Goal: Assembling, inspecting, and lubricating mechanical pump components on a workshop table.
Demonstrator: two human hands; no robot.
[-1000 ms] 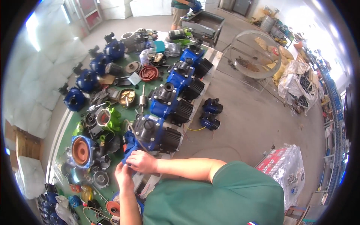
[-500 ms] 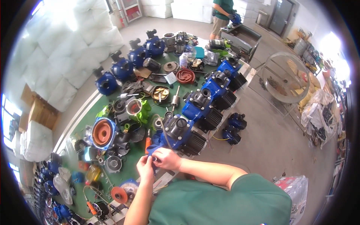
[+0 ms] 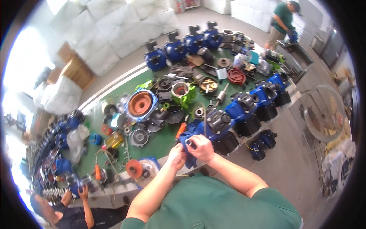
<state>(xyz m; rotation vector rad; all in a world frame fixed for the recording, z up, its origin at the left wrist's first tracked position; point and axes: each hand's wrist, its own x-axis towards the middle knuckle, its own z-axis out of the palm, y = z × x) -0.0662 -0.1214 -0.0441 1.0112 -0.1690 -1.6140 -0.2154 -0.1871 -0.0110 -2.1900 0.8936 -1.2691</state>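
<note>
The one camera sits on the person's head and looks down, close to both hands (image 3: 192, 150), across the green workbench (image 3: 160, 137) beyond.

A crumpled blue cloth (image 3: 187, 142) wraps a small silvery round part (image 3: 188, 142), gathered between both grips, its tail hanging below them.

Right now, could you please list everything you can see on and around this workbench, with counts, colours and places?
Workbench: one, green top, centre.
Blue cloth: one, held in both hands.
Small metal part: one, silver, in the cloth.
Pump motors: several, blue and black, right edge.
Pump housings: several, blue, far edge.
Orange disc: one, in blue casing, middle.
Other people: one far end, one lower left.
Left hand: on cloth.
Right hand: gripping cloth and part.
</note>
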